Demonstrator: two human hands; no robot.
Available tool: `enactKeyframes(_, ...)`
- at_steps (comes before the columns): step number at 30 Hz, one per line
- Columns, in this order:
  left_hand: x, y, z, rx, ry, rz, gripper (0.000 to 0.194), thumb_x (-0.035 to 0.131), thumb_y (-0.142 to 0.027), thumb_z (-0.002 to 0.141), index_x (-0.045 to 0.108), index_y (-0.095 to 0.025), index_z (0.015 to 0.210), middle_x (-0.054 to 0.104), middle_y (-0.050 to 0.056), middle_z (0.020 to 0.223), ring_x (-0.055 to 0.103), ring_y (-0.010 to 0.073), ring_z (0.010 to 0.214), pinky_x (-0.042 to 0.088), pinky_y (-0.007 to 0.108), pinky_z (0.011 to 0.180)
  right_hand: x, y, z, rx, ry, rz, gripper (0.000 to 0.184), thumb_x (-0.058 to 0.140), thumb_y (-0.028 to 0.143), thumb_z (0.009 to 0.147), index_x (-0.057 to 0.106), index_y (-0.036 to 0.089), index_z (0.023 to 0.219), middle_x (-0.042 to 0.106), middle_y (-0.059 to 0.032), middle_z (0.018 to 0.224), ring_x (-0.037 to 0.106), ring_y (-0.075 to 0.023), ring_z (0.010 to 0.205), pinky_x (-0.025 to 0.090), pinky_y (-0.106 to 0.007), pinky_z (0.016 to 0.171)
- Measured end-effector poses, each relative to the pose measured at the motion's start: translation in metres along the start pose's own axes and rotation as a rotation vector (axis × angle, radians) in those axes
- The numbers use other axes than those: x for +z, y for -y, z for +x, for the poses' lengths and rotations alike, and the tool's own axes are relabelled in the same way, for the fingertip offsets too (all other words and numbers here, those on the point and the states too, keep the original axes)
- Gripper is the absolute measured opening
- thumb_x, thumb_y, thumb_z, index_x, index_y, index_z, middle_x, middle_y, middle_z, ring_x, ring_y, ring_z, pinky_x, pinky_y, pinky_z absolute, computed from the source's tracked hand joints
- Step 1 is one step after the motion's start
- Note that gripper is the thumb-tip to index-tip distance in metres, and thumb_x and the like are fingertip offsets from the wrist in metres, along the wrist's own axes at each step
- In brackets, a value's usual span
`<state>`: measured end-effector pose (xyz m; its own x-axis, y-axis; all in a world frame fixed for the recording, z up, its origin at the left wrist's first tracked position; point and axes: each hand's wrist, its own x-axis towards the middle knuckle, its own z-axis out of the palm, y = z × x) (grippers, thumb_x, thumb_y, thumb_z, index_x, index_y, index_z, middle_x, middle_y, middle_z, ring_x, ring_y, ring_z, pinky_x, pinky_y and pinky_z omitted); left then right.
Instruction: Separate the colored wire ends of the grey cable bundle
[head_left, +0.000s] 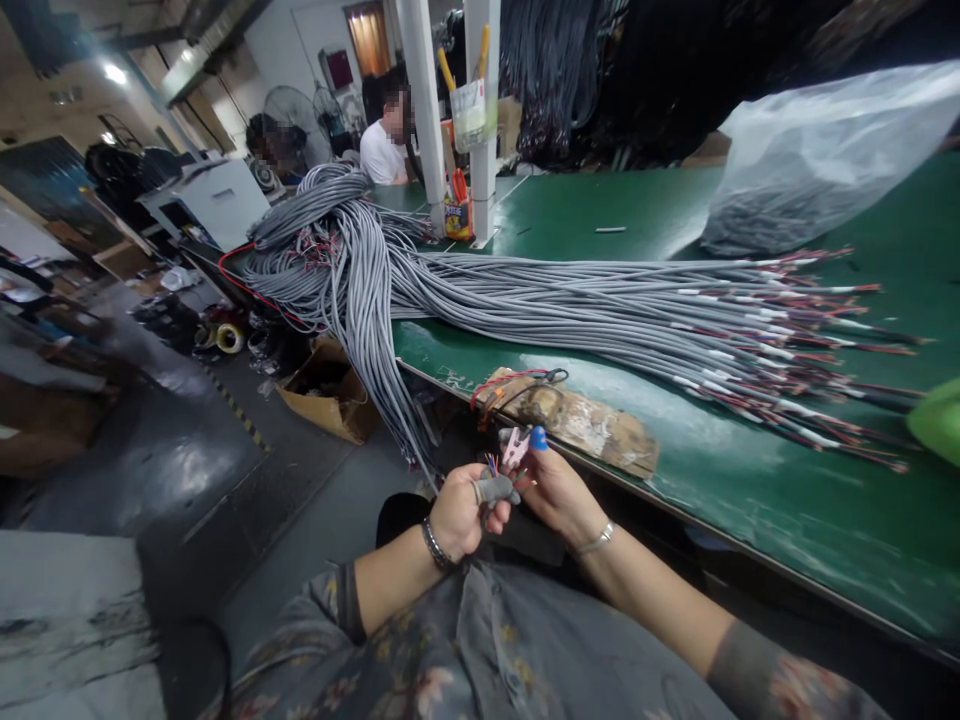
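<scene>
Close to the bench's front edge, my left hand (466, 508) is closed, with grey covering on its thumb or fingers. From its grip stick up thin coloured wires (492, 464), blue and orange among them; the rest of that piece is hidden. My right hand (562, 492), a blue cover on one fingertip, is closed on a small pink clip-like tool (514, 449). Both hands nearly touch. Behind them a worn wooden block (592, 428) with red and black leads lies on the green bench. A long bundle of grey cables (540, 305) has stripped ends at the right.
A clear plastic bag (817, 160) stands at the back right, and a green object (937, 422) at the right edge. White posts (484, 190) hold a cup of yellow-handled tools. A cardboard box (326, 395) sits on the floor. Farther back is another person (382, 150).
</scene>
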<state>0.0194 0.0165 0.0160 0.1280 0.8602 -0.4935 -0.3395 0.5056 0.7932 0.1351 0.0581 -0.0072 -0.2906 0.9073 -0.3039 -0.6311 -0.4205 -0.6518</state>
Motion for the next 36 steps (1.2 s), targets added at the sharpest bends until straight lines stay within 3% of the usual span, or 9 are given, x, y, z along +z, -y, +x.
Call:
enactKeyframes(5, 0.001, 0.0, -0.002, 0.004, -0.016, 0.012, 0.038, 0.077, -0.043, 0.046, 0.054, -0.015, 0.055, 0.052, -0.001, 0.038, 0.037, 0.0057, 0.028, 0.023, 0.018, 0.031, 0.0, -0.002, -0.001, -0.016, 0.025, 0.016, 0.044, 0.073, 0.064, 0.063, 0.069, 0.021, 0.069, 0.062, 0.0009, 0.059, 0.052, -0.0127, 0.053, 0.044, -0.025, 0.053)
enactKeyframes(12, 0.001, 0.001, -0.013, 0.046, -0.04, 0.037, 0.037, 0.076, -0.044, 0.046, 0.054, -0.015, 0.052, 0.053, -0.001, 0.037, 0.038, 0.0062, 0.027, 0.026, 0.018, 0.029, -0.004, 0.002, -0.008, 0.09, 0.108, 0.054, 0.044, 0.073, 0.063, 0.064, 0.072, 0.021, 0.077, 0.066, -0.0012, 0.069, 0.054, -0.0124, 0.057, 0.047, -0.025, 0.055)
enactKeyframes(18, 0.001, -0.001, -0.013, 0.09, -0.094, -0.016, 0.038, 0.076, -0.045, 0.048, 0.055, -0.015, 0.055, 0.053, -0.001, 0.038, 0.038, 0.0056, 0.028, 0.026, 0.018, 0.03, 0.0, 0.004, -0.013, -0.021, 0.077, -0.023, 0.034, 0.078, 0.053, 0.065, 0.069, 0.021, 0.071, 0.06, 0.0019, 0.062, 0.049, -0.0109, 0.055, 0.044, -0.024, 0.053)
enactKeyframes(36, 0.005, -0.002, -0.013, 0.069, -0.098, -0.042, 0.039, 0.077, -0.046, 0.047, 0.056, -0.014, 0.056, 0.052, -0.001, 0.039, 0.038, 0.0057, 0.029, 0.025, 0.019, 0.031, 0.005, 0.006, -0.014, -0.032, 0.018, -0.078, 0.038, 0.081, 0.054, 0.059, 0.065, 0.02, 0.065, 0.059, 0.0006, 0.061, 0.046, -0.0126, 0.054, 0.04, -0.027, 0.052)
